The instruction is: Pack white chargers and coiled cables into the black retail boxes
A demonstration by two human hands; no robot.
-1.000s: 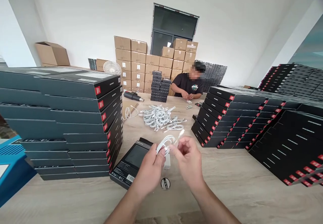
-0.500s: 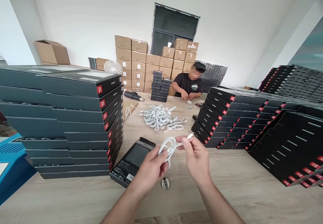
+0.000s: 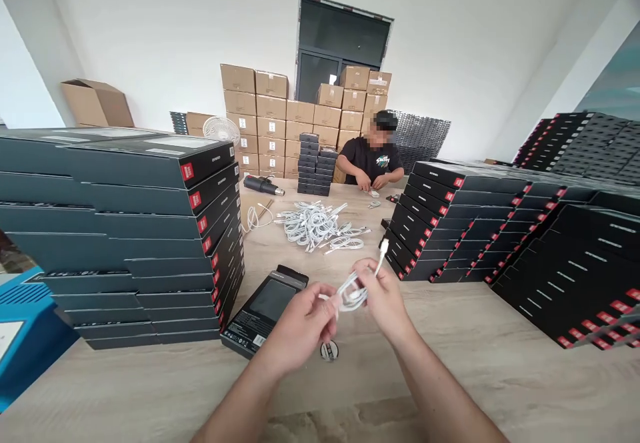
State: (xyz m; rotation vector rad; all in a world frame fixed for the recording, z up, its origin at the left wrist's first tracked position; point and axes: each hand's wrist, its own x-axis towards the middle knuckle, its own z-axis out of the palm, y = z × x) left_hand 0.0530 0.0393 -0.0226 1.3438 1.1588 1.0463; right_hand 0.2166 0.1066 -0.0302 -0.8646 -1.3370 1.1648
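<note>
A coiled white cable is held up between my two hands above the table. My left hand pinches the left side of the coil. The fingers of my right hand close on its right side, and a white plug end sticks up above them. Below my left hand, a round black-and-white sticker lies on the table. Left of it is a black box with a window-like panel, partly behind my left hand. Beyond my hands lies a tangled pile of white cables.
Tall stacks of dark boxes stand at the left and right. A heat gun lies on the far part of the table. Across it sits a person handling something small. Cartons are piled behind.
My right hand has moved onto the coil, whose loops now look more gathered. The plug end points more upward. The view has shifted slightly.
</note>
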